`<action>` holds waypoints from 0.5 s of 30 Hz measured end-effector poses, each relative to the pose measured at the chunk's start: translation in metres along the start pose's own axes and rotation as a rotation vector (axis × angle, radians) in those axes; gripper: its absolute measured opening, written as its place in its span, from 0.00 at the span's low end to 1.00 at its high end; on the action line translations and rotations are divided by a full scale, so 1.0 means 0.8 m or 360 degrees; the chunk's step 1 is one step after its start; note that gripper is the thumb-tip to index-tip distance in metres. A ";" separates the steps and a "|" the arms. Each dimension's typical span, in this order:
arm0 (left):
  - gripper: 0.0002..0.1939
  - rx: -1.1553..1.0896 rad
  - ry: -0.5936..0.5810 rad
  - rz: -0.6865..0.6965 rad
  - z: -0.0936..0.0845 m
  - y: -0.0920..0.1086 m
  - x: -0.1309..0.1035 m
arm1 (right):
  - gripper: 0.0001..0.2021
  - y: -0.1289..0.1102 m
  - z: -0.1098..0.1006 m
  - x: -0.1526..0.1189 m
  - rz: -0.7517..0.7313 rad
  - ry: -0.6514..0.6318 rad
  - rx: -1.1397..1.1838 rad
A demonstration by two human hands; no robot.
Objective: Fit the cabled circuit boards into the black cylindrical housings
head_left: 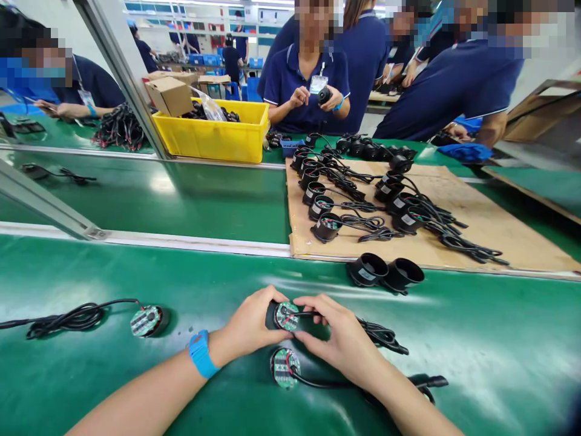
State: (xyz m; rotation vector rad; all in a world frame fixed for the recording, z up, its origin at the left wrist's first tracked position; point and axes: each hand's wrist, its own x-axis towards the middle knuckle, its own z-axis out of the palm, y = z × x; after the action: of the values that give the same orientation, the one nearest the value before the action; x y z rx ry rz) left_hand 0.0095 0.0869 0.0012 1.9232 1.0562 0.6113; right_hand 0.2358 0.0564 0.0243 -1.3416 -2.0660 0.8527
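Note:
Between my two hands is a round black part topped with a green circuit board (pixel 287 316), its black cable running off to the right. My left hand (pixel 249 321), with a blue wristband, grips the part from its left side. My right hand (pixel 333 336) has thumb and fingertips at the right edge of the same part, around the cable. Just below sits a second circuit-board part (pixel 285 368), its cable passing under my right forearm. Farther left rests a third circuit-board part (pixel 147 321) with a coiled black cable (pixel 75 320).
Two black cup-shaped housings (pixel 368 269) stand beyond my right hand. Behind them, a cardboard sheet (pixel 313 245) carries several housings with coiled cables. A yellow bin (pixel 213 136) and a metal frame post (pixel 122 79) stand at the back left. Co-workers (pixel 306 91) work across the bench.

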 end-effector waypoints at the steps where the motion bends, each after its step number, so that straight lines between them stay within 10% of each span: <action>1: 0.26 0.0042 0.0034 -0.0075 0.004 0.000 0.000 | 0.25 -0.002 0.002 0.000 -0.0016 -0.0005 -0.0020; 15: 0.32 0.0049 0.0039 -0.0081 0.013 -0.004 0.003 | 0.22 0.004 0.032 0.010 -0.0117 0.0218 -0.0058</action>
State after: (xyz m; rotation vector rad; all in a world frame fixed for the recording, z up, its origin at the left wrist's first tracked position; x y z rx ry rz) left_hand 0.0173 0.0854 -0.0067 1.9137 1.1326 0.5946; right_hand 0.2162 0.0594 0.0056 -1.2971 -2.0203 0.6755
